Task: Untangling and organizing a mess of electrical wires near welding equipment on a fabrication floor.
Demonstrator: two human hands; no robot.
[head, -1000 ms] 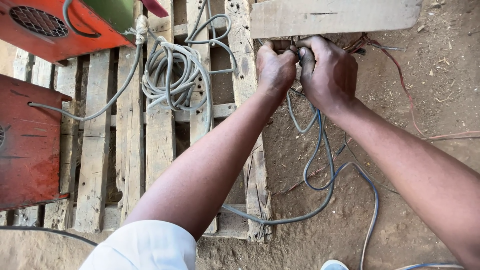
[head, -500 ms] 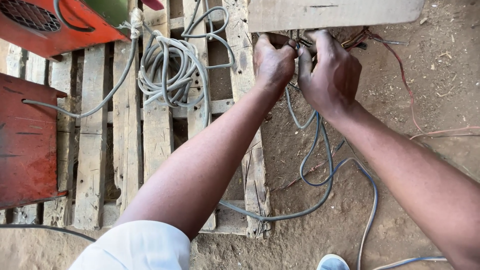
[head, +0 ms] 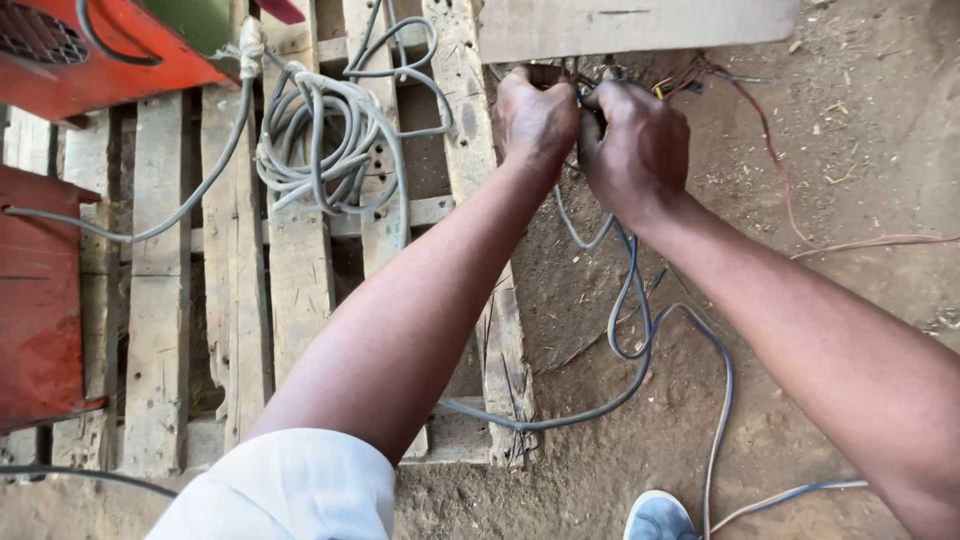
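Observation:
My left hand [head: 535, 120] and my right hand [head: 640, 150] are pressed close together just under a pale wooden board [head: 640, 25]. Both fists are closed around a bundle of thin wires [head: 590, 90] at the board's lower edge. Yellow, red and dark strands poke out above my fingers. A grey-blue cable [head: 630, 300] hangs from my hands and loops over the dirt. What my fingers do inside the bundle is hidden.
A wooden pallet [head: 160, 300] lies on the left, with a coil of grey cable [head: 320, 140] on it. Red metal machine casings [head: 40, 290] stand on its left side. Thin red wires [head: 780, 180] trail over the dirt at right. A shoe tip [head: 655, 515] shows below.
Both hands stay clamped on the wires under the board. The view has drifted slightly, so the hands sit a little lower and further left in the picture.

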